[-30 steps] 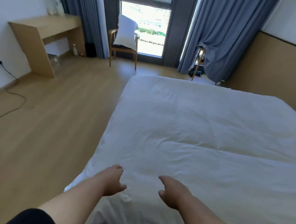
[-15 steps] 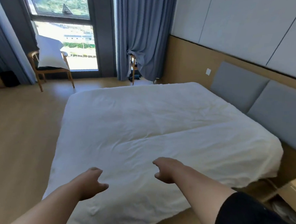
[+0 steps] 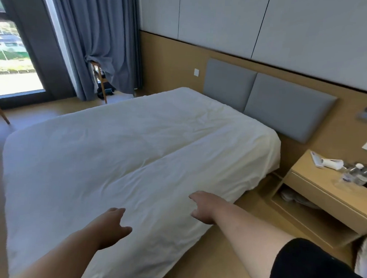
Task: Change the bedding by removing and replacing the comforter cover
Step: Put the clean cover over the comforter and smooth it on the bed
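Pre-grab step: left hand (image 3: 108,226) and right hand (image 3: 204,206) hover over white rumpled fabric comforter (image 3: 117,156), fingers loosely spread, holding nothing. Next: grip its near edge.

Daylight from the window (image 3: 9,63) at left — soft blur, edges bowed.

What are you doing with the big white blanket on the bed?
A person is reaching both hands out over the white comforter spread flat on the bed. The left hand and the right hand are open near its closest edge, gripping nothing yet. The cover is on and looks untouched, so the bedding change has hardly begun. A wooden nightstand with water bottles stands beside the bed.
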A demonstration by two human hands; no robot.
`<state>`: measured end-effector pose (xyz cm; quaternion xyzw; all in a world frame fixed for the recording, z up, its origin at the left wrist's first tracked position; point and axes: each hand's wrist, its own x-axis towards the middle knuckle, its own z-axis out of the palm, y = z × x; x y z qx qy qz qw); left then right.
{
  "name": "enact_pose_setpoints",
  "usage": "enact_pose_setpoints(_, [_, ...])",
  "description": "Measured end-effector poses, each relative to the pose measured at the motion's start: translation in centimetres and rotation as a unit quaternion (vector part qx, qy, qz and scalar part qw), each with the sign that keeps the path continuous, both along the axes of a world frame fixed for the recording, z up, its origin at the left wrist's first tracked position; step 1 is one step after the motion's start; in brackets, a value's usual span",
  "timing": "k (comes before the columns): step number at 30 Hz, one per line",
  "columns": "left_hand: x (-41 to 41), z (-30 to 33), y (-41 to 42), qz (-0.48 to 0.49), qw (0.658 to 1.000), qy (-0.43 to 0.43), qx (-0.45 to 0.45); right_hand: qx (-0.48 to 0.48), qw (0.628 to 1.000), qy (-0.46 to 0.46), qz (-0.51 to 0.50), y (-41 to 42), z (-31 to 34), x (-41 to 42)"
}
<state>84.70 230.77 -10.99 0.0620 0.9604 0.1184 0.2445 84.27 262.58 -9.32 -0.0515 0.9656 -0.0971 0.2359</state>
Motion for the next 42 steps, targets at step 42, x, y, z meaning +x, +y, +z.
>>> enact_pose_setpoints(42, [-47.9, -11.7, 44.1, 0.04, 0.996, -0.075, 0.017, -0.046, 0.987, -0.138, -0.073, 44.5, -9.6, -44.7])
